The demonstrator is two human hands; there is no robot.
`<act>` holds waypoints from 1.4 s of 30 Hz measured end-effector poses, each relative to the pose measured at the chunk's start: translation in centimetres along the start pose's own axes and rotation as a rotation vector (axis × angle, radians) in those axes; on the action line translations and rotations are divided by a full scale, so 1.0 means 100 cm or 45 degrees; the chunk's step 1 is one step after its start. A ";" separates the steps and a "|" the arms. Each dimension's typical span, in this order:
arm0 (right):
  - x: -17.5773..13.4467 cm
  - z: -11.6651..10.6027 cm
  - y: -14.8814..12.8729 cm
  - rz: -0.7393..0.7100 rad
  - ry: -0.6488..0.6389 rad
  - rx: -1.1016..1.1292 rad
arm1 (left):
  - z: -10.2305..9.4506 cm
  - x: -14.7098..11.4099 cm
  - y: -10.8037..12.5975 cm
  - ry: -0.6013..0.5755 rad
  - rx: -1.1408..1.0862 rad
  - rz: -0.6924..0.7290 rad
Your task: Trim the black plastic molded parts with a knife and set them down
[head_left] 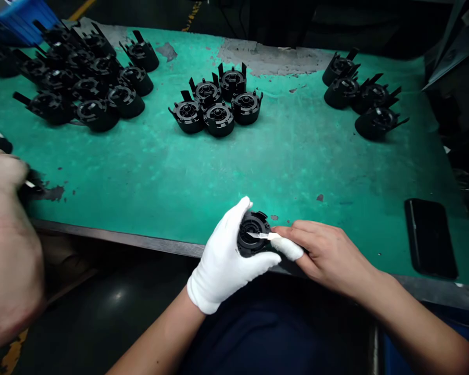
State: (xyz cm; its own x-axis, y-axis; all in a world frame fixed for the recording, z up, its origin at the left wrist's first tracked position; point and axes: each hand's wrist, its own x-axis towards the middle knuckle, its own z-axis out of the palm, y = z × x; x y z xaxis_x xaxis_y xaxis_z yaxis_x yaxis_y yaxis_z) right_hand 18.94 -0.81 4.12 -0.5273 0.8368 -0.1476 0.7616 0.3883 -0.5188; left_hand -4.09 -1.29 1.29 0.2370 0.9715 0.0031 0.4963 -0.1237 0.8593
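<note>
At the near edge of the worn green bench (pixel 297 166), a round black plastic housing (pixel 250 224) sits gripped by the white-gloved left hand (pixel 226 255). From its right, the right hand (pixel 328 250) pinches a slim pale-bladed knife (pixel 259 236), pointing left across its face. Similar black housings (pixel 219 121) cluster farther back; the room is dark.

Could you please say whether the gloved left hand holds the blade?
No, the right hand holds the blade; the left hand holds a black part.

At the back of the table (pixel 258 166), one bunch of parts (pixel 89 87) is sitting left, a second bunch (pixel 219 115) middle, a third bunch (pixel 371 99) right. In front, one part (pixel 254 223) is resting in the left hand (pixel 229 250); a phone (pixel 431 237) is lying right.
</note>
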 end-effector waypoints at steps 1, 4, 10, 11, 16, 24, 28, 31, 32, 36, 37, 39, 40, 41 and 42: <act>0.001 0.000 0.000 0.000 -0.005 0.005 | 0.001 0.000 0.000 0.002 0.007 -0.001; 0.002 0.001 0.000 0.009 -0.010 -0.014 | 0.005 0.000 0.000 0.025 -0.001 -0.013; 0.003 0.004 -0.008 0.128 0.070 -0.199 | 0.010 0.001 -0.001 0.088 -0.033 -0.027; 0.003 0.003 -0.009 0.162 0.088 -0.227 | 0.010 0.001 -0.001 0.097 -0.029 -0.022; 0.006 -0.004 -0.011 0.167 0.035 -0.174 | 0.012 0.000 -0.003 0.109 -0.039 -0.010; 0.000 -0.018 -0.024 0.139 -0.111 -0.333 | 0.011 0.000 -0.004 0.128 -0.002 0.058; 0.005 -0.018 -0.029 0.178 -0.098 -0.474 | 0.013 0.000 -0.008 0.135 -0.006 0.071; 0.009 -0.017 -0.028 0.229 -0.061 -0.529 | 0.014 -0.001 -0.010 0.129 -0.020 0.074; 0.009 -0.017 -0.026 0.244 -0.051 -0.513 | 0.014 -0.001 -0.010 0.123 -0.025 0.073; 0.001 -0.014 -0.021 0.228 -0.023 -0.167 | 0.013 -0.001 -0.011 0.117 -0.030 0.074; -0.002 -0.011 -0.020 0.233 -0.030 -0.048 | 0.013 -0.001 -0.011 0.119 -0.028 0.079; -0.008 -0.005 -0.022 0.270 -0.069 0.134 | 0.012 -0.001 -0.010 0.119 -0.018 0.086; -0.010 -0.001 -0.023 0.294 -0.094 0.187 | 0.012 -0.001 -0.010 0.119 -0.009 0.085; -0.011 0.002 -0.025 0.314 -0.111 0.218 | 0.011 -0.001 -0.010 0.121 0.000 0.079; -0.012 0.006 -0.027 0.329 -0.120 0.236 | 0.011 -0.001 -0.009 0.124 0.007 0.070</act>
State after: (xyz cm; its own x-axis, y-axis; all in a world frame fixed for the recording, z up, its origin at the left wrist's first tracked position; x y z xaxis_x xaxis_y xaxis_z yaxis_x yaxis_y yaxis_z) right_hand 17.32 -3.11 5.24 -0.3645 0.8558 -0.3669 0.7977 0.0837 -0.5972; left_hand -3.63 -1.47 -0.07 0.1820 0.9782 0.1004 0.4896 -0.1787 0.8534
